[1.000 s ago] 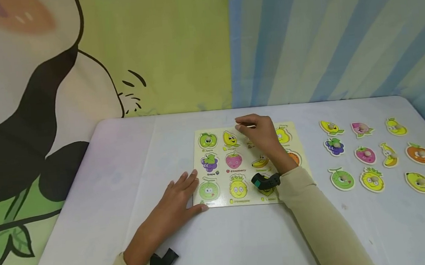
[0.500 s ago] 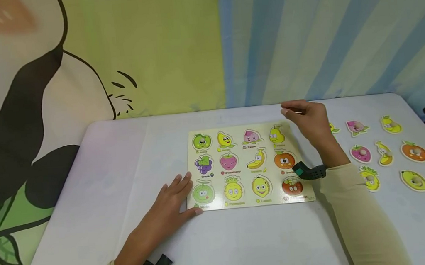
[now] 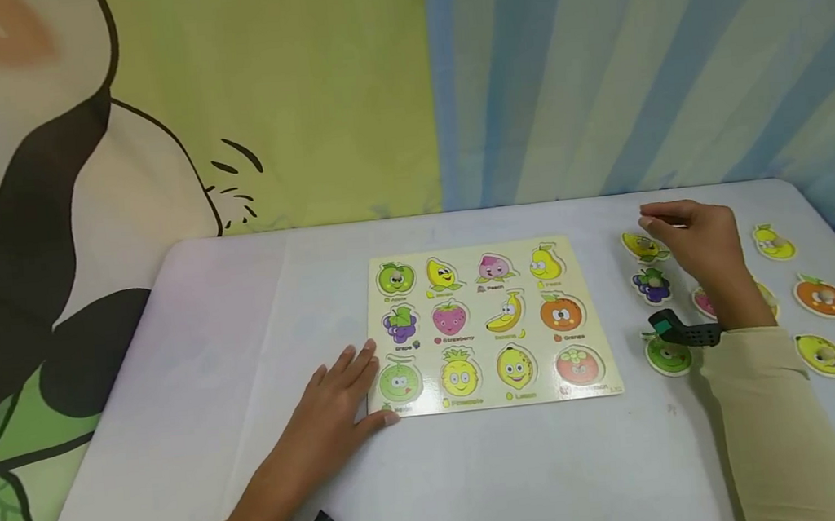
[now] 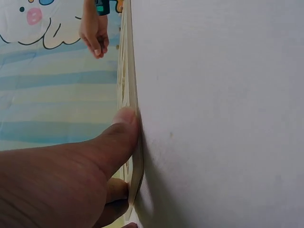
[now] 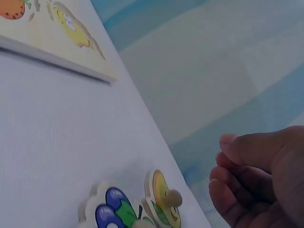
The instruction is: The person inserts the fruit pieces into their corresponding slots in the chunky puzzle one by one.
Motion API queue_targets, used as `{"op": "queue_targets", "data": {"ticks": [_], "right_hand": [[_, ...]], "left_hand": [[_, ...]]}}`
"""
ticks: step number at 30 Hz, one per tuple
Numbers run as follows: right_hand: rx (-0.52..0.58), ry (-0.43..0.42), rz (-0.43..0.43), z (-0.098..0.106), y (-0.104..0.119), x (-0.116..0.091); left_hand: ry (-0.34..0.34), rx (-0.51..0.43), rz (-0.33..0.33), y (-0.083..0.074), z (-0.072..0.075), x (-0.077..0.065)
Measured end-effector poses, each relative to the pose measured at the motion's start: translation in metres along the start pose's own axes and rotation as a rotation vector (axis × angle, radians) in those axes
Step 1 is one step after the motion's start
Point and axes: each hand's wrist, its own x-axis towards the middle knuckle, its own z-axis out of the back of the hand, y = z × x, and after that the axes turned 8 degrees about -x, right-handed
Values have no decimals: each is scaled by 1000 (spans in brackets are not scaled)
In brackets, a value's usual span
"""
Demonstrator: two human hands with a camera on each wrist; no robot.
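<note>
R hand [image 3: 711, 250] hangs over the right side of the bench [image 3: 479, 476], nr its far edge: thumb & fingertips drawn together, fingers curled, nothing visible btwn them from my end. Mango piece [image 3: 643, 248] lies just below the thumb in the head view; R-wrist cam shows the two apart, w/ the mango's knob [image 5: 173, 198] uppermost. Grape piece [image 3: 651, 285] is just beside it, on the near side. L hand [image 3: 336, 398] has fingers spread along the left edge of the fruit board [image 3: 430, 374], thumb pressed on its near edge by the corner; board lies flat mid-bench.

For a clean pick-up I'd part thumb & index first, drop straight onto the knob, pinch that only, never the rim, & lift vert. so the grape pc doesn't get nudged. Forearm high too: melon piece [image 3: 668, 361] sits partly under the wrist strap [image 3: 696, 334] in my view & could get dragged. L thumb: just enough pressure, IMO, to stop the board skidding.
</note>
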Motion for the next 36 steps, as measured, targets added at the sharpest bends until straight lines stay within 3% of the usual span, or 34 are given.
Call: {"op": "queue_targets", "data": {"ticks": [5, 8, 28, 36], "right_hand": [[14, 83, -121, 1, -14, 2], [31, 113, -148, -1, -20, 2], [-23, 118, -67, -10, -28, 1], [-5, 170, -39, -14, -28, -1]], "left_hand": [[-12, 44, -23, 1, -3, 0], [-34, 90, -46, 2, -4, -1], [-39, 147, -59, 1, -6, -2], [-30, 138, -48, 2, -7, -2]]}}
